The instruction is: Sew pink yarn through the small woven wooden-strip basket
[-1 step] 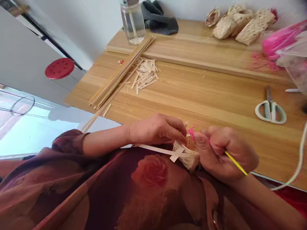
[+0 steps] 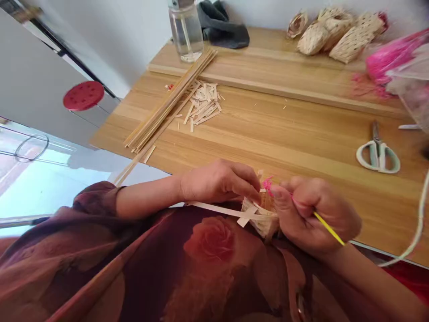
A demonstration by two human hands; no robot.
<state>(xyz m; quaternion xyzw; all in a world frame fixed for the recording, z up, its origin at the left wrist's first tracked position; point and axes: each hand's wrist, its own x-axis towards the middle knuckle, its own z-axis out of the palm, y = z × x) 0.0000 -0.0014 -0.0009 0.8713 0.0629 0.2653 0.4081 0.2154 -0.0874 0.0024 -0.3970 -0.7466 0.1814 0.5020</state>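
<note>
A small woven basket of pale split strips (image 2: 263, 219) sits between my hands, just above my lap. My left hand (image 2: 219, 181) grips its upper edge, and a long loose cream strip (image 2: 217, 209) trails from it to the left. My right hand (image 2: 311, 214) presses on the other side with its thumb and holds a thin yellow stick (image 2: 329, 228). A tuft of bright pink fibre (image 2: 267, 185) shows at the basket's rim, by my fingertips. My hands hide part of the basket.
On the wooden table (image 2: 268, 129) lie a bundle of long strips (image 2: 167, 103), cut pieces (image 2: 203, 105), green-handled scissors (image 2: 378, 152) and woven items (image 2: 335, 36). A water bottle (image 2: 186, 33), dark cloth (image 2: 221, 24) and pink material in clear plastic (image 2: 395, 62) stand at the back.
</note>
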